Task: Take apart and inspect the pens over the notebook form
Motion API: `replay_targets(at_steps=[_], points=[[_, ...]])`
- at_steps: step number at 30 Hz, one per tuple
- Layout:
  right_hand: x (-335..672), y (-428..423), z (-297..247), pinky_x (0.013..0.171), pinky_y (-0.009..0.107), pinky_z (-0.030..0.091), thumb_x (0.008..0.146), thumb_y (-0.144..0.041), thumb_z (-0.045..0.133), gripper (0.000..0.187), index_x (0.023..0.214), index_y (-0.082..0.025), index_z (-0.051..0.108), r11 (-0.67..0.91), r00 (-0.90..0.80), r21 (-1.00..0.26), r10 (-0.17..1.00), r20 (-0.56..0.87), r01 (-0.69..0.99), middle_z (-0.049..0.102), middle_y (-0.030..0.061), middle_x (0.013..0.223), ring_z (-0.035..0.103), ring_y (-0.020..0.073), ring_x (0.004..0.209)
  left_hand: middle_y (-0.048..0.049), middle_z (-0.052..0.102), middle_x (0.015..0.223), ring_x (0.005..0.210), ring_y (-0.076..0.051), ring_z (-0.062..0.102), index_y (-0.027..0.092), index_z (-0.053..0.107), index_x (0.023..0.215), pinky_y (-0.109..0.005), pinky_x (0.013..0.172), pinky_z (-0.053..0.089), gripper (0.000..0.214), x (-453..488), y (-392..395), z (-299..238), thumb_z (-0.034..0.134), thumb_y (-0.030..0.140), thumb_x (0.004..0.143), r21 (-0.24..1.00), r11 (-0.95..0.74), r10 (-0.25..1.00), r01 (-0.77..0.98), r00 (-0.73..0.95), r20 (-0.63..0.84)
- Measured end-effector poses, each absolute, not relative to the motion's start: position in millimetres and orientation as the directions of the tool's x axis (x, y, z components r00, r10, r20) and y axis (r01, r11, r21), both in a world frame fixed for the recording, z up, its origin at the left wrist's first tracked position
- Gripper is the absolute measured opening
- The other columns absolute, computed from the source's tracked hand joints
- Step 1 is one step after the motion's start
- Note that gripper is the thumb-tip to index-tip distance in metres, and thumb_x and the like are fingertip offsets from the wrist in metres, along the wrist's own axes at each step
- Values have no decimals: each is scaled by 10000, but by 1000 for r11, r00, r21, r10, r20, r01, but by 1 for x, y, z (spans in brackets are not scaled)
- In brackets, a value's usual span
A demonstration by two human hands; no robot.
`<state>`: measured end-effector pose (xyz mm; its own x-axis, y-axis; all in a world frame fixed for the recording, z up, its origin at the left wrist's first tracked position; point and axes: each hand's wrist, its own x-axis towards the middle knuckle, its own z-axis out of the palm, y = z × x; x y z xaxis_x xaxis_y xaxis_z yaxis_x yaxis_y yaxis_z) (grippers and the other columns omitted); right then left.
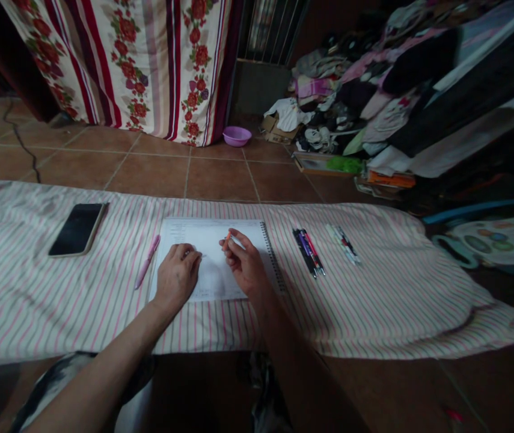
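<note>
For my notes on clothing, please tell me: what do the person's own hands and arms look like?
Both the left hand and the right hand are ungloved. The left forearm and right forearm show no sleeve, watch or bracelet. Small markings are too dim to tell.

- Two bare forearms reach forward from the bottom edge, slanting inward: the left forearm [112, 358] from the lower left, the right forearm [290, 343] from the lower right.
- Left hand [177, 273]: low, back upward, fingers bent under.
- Right hand [244, 263]: apart from the left, palm turned inward, thumb and fingertips gathered in a pinch.
</note>
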<state>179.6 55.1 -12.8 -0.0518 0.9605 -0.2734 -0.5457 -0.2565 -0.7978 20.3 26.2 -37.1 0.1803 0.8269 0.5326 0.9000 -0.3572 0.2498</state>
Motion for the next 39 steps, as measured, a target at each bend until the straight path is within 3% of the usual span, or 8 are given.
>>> replay_targets(at_steps=[11, 22, 26, 30, 34, 39], points=[[176, 54, -13, 441, 179, 324, 627, -289, 730, 486, 1065, -186, 548, -188, -38, -861, 981, -193, -472, 691, 14, 704, 475, 59, 490, -87, 635, 902, 868, -245, 539, 165, 649, 941, -366, 731, 479, 181, 21, 40, -39, 512, 251, 860, 232, -335, 838, 913, 176, 517], [175, 50, -17, 381, 181, 315, 684, -306, 692, 525, 1157, -200, 493, -92, -4, -953, 995, -95, -288, 706, 26, 770, 509, 88, 501, -104, 623, 930, 893, -247, 540, 165, 637, 939, -386, 767, 479, 185, 20, 36, -37, 480, 230, 866, 235, -385, 813, 893, 207, 544], [174, 50, -17, 368, 176, 310, 680, -334, 696, 361, 968, -196, 526, -63, 21, -978, 997, -68, -196, 703, 23, 764, 528, 88, 501, -97, 623, 936, 891, -237, 537, 173, 636, 934, -388, 777, 480, 185, 22, 35, -34, 473, 230, 868, 273, -407, 797, 872, 194, 572], [173, 51, -19, 470, 214, 422, 674, -315, 693, 226, 808, -189, 560, 6, 8, -995, 1000, 5, -96, 685, 8, 709, 540, 83, 497, -88, 631, 904, 853, -224, 535, 171, 640, 913, -369, 748, 479, 191, 23, 35, -32, 461, 223, 874, 310, -417, 793, 854, 175, 584], [172, 49, -21, 544, 244, 458, 692, -277, 679, 149, 792, -201, 598, 76, -10, -995, 997, 77, -65, 660, -4, 671, 572, 107, 549, -89, 638, 886, 837, -220, 539, 162, 643, 908, -365, 743, 476, 197, 23, 35, -31, 455, 212, 872, 351, -417, 792, 838, 145, 593], [173, 48, -22, 576, 248, 435, 715, -283, 666, 116, 808, -217, 642, 108, -23, -993, 994, 107, 42, 664, -1, 673, 612, 145, 647, -69, 645, 850, 826, -198, 561, 181, 649, 900, -345, 721, 485, 189, 23, 33, -26, 467, 220, 869, 505, -419, 810, 755, 59, 583]])
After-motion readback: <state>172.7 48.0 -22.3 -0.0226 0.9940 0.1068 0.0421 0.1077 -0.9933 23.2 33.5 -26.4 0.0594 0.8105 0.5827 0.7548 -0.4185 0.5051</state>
